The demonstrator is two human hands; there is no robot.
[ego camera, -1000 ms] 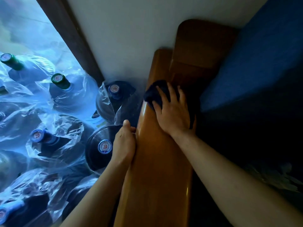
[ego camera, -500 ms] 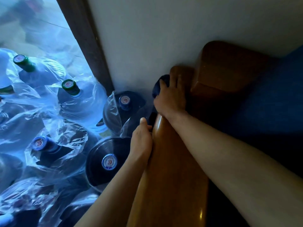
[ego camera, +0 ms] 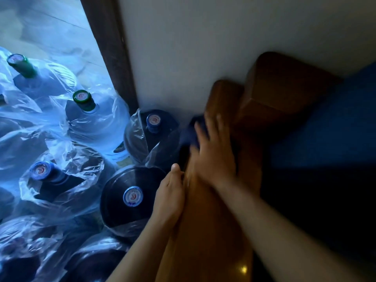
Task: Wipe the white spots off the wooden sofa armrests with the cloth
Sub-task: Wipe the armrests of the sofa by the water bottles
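Observation:
A glossy brown wooden sofa armrest (ego camera: 211, 231) runs from the bottom of the frame up to the white wall. My right hand (ego camera: 213, 157), blurred by motion, presses a dark cloth (ego camera: 192, 132) flat against the armrest's far part, fingers spread over it. The cloth sticks out past the fingertips on the left side. My left hand (ego camera: 169, 192) grips the armrest's left edge, thumb up along the wood. No white spots show in this dim light.
Several large water bottles wrapped in clear plastic (ego camera: 130, 196) crowd the floor left of the armrest. A dark door frame (ego camera: 109, 49) stands beside the white wall (ego camera: 193, 47). The blue sofa cushion (ego camera: 325, 139) lies to the right, beside a taller wooden post (ego camera: 280, 86).
My right hand with the cloth slid to the armrest's far end near the wall, then back toward me a little. The left hand kept its grip on the edge. The view shifted.

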